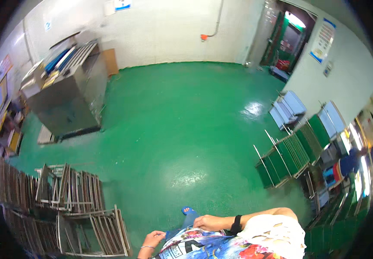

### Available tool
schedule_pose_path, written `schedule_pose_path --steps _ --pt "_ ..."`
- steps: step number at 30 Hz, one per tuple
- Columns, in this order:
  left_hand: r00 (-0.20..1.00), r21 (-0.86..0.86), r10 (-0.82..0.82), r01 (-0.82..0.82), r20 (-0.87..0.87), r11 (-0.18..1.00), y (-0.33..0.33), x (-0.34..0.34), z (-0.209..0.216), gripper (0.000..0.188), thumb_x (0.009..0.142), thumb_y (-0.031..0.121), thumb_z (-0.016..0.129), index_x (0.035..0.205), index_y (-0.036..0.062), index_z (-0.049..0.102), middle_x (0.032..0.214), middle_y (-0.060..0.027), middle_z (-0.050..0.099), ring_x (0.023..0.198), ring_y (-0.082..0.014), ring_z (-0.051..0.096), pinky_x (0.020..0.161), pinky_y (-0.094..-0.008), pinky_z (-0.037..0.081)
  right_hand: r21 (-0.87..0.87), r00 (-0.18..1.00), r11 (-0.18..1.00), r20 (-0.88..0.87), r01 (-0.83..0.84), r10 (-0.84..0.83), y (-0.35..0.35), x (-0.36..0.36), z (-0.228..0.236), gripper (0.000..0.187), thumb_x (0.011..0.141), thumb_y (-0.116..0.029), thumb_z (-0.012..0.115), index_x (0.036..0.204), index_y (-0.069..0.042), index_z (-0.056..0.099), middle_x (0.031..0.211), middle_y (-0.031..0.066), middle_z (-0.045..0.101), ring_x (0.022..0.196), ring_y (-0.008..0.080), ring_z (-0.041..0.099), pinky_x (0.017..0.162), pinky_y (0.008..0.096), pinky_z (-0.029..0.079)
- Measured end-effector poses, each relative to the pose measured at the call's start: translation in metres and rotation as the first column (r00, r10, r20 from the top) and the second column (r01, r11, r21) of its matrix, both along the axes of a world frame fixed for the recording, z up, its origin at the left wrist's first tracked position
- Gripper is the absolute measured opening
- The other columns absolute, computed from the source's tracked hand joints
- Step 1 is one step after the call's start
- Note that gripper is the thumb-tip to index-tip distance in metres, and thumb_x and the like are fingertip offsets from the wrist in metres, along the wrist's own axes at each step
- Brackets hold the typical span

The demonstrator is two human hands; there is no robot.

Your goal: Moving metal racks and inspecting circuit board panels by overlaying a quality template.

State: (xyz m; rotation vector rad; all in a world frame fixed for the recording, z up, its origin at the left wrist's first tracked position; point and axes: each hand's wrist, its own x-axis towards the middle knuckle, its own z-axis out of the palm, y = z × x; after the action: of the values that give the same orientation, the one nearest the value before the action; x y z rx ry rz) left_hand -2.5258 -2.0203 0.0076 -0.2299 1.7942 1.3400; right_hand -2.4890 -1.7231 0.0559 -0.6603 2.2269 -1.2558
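My left hand point(154, 238) is low in the view, its fingers curled in beside a bit of blue cloth point(171, 234) at the edge of my clothing. Bent across my front, my right hand point(208, 222) has closed fingers at the upper edge of a colourful patterned garment point(204, 246). What either hand holds, if anything, is hidden. A dark band circles my right wrist, and a thin bracelet sits on the left one. Just beyond the right hand shows the tip of a blue shoe point(188, 210) on the green floor point(165, 129).
Metal frames point(70, 190) stand in stacked rows at the left. A grey cabinet point(67, 103) topped with long strips is at the far left. Green racks point(288, 155) and light-blue panels point(288, 108) line the right. A doorway point(286, 43) opens at the far right; a person point(346, 166) is beyond the racks.
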Motion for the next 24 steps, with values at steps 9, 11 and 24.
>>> schedule_pose_path --steps 9,11,24 --pt "0.997 0.052 -0.08 0.079 0.018 0.996 0.059 -0.005 -0.017 0.022 0.081 0.024 0.06 0.092 0.0051 0.063 0.07 -0.0016 0.059 0.058 -0.0074 0.051 0.052 -0.0205 0.041 0.279 0.998 0.96 0.056 -0.026 0.01 0.066 -0.01 -0.016 0.027 0.072 -0.007 0.052 0.096 0.002 0.06 0.098 0.0186 0.059 0.089 0.0345 0.056 0.077 0.0407 0.044" --pt "0.994 0.173 -0.102 0.095 0.028 0.98 0.07 0.001 -0.048 0.026 0.081 0.026 0.06 0.094 0.0033 0.063 0.079 -0.0024 0.063 0.071 -0.0094 0.055 0.066 -0.0225 0.045 0.349 0.987 0.931 0.149 -0.108 0.059 0.076 -0.026 -0.017 0.029 0.071 -0.006 0.051 0.098 0.001 0.06 0.097 0.0193 0.059 0.088 0.0348 0.056 0.077 0.0413 0.044" --pt "0.987 0.219 -0.046 0.011 0.156 0.976 0.125 0.007 -0.013 0.025 0.083 0.021 0.059 0.099 0.0011 0.059 0.09 -0.0029 0.061 0.08 -0.0076 0.055 0.072 -0.0209 0.044 -0.025 0.904 0.927 0.212 -0.374 0.371 0.118 -0.053 -0.045 0.037 0.083 -0.027 0.05 0.109 -0.001 0.048 0.103 0.0227 0.055 0.096 0.034 0.053 0.079 0.0403 0.042"
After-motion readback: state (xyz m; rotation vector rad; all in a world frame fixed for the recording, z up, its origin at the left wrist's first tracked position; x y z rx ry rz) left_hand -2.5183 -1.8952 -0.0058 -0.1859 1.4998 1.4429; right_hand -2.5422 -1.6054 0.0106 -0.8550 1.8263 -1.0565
